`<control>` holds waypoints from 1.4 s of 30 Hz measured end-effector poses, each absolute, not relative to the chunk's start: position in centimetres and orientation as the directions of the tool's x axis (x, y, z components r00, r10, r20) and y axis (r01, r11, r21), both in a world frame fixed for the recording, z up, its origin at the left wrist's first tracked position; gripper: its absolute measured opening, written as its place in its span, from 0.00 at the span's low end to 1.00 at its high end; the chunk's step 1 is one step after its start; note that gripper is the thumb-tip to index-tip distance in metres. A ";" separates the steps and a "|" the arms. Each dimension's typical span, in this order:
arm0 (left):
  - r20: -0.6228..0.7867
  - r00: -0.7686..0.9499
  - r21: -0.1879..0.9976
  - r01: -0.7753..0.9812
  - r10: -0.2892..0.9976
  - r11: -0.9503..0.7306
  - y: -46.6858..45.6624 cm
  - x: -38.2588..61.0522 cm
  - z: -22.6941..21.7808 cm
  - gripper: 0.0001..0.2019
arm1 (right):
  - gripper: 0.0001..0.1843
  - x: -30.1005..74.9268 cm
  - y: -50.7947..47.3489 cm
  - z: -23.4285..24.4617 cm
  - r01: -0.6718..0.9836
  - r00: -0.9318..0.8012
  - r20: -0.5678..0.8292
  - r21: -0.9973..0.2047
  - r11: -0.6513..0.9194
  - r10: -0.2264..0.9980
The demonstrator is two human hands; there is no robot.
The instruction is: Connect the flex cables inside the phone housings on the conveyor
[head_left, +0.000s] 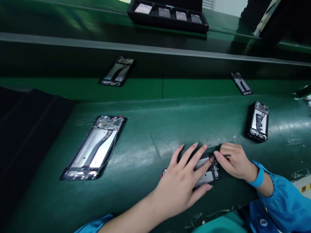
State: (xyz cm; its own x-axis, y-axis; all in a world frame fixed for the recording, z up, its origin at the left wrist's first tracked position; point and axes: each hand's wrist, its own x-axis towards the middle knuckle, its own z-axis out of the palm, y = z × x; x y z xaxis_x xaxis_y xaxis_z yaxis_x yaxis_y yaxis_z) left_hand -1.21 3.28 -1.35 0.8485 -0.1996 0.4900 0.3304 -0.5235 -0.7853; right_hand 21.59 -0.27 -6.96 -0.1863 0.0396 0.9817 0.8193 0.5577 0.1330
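Note:
An opened smartphone [205, 177] lies on the green bench in front of me, its inner parts exposed. Spread across it, my left hand [181, 181] covers much of its middle and far end; the index fingertip touches near the right end and the thumb rests by the near edge. My right hand [234, 160] is closed at that right end, pinching a thin dark rod-like tool [227, 155]. The tool's tip is hidden by the fingers. To the left lies another opened smartphone [93, 149], with a ribbon cable over its silver battery area and a small red tab at its top.
A stack of opened phones [259, 121] stands at the right, a loose black part on top. Farther back lie two more opened phones, one left [118, 72], one right [242, 84]. A black tray [167, 22] with silvery pieces sits on the upper ledge. Black material [31, 129] borders the left.

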 end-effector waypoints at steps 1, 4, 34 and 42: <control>0.495 0.847 -0.780 0.335 -0.193 -0.528 3.3 -1.2 -1.4 0.30 | 0.25 21.6 -0.2 -6.9 0.817 -0.183 0.982 0.125 0.563 0.047; 0.515 0.838 -0.761 0.351 -0.179 -0.545 3.2 -1.2 -1.5 0.28 | 0.24 21.7 -0.1 -6.9 0.797 -0.168 0.983 0.089 0.597 0.077; 0.469 0.858 -0.803 0.315 -0.210 -0.505 3.4 -1.2 -1.1 0.31 | 0.23 21.8 0.0 -7.0 0.812 -0.196 0.979 0.131 0.569 0.054; 0.515 0.837 -0.756 0.340 -0.187 -0.559 3.5 -1.2 -1.5 0.28 | 0.27 21.7 -0.1 -7.2 0.824 -0.172 0.983 0.110 0.556 0.060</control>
